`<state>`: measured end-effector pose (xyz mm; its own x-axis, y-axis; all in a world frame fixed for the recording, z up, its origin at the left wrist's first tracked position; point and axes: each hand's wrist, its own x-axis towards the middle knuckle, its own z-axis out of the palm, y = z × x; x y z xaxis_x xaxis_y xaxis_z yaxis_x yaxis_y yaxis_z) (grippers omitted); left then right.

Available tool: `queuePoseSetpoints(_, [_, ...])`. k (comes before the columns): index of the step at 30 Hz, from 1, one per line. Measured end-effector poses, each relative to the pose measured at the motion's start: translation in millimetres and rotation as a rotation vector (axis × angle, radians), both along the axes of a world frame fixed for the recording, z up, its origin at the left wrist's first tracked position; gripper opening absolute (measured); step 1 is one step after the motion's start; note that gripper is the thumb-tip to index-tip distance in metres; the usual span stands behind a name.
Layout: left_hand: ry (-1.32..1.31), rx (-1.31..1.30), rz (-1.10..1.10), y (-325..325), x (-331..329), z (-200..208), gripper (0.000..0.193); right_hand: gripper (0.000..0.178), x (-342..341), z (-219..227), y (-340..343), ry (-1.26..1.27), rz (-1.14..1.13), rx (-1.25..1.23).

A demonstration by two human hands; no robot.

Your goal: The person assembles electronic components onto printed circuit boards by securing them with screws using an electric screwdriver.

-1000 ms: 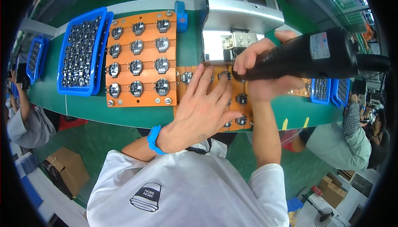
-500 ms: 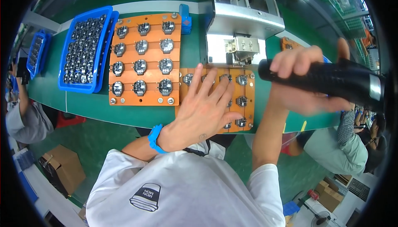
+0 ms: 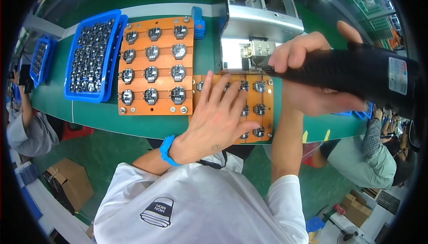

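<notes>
My left hand (image 3: 218, 119) lies with fingers spread over an orange fixture board (image 3: 264, 121) holding small round circuit boards (image 3: 259, 109); some of these are hidden under the fingers. My right hand (image 3: 305, 96) is wrapped round a thick black cordless screwdriver (image 3: 356, 68), held above the bench. The screwdriver's tip points left, close to the outlet of a silver screw feeder (image 3: 263, 52) behind the fixture. Whether tip and outlet touch I cannot tell. Left of my left hand, a larger orange fixture board (image 3: 156, 86) carries rows of similar round circuit boards.
Two stacked blue trays (image 3: 107, 83) with many round circuit boards lie at the left of the green bench (image 3: 93, 110). A blue holder (image 3: 199, 23) stands beside the feeder. Another blue tray (image 3: 35, 81) is far left. People sit on both sides; a cardboard box (image 3: 71, 184) is on the floor.
My right hand has brought the screwdriver left, its tip now near the feeder's outlet. My left hand stays spread over the fixture board.
</notes>
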<state>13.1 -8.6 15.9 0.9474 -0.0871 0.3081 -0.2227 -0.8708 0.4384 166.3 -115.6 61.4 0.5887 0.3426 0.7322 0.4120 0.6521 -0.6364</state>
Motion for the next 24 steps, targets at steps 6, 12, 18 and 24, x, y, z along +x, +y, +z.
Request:
queuePoseSetpoints(6, [0.004, 0.010, -0.001, 0, -2, -1, 0.066, 0.106, -14, 16, 4, 0.101, -0.062, -0.245])
queuePoseSetpoints(12, [0.002, -0.040, -0.026, 1, -4, -2, 0.061, 0.098, -20, -17, -5, 0.219, 0.294, 0.098])
queuePoseSetpoints(18, [0.074, -0.033, -0.030, 2, -4, 0, 0.059, 0.092, -27, -36, -4, 0.277, 0.195, 0.040])
queuePoseSetpoints(24, [0.068, -0.022, -0.031, 2, -3, 1, 0.058, 0.092, -25, -39, -5, 0.270, 0.193, 0.023])
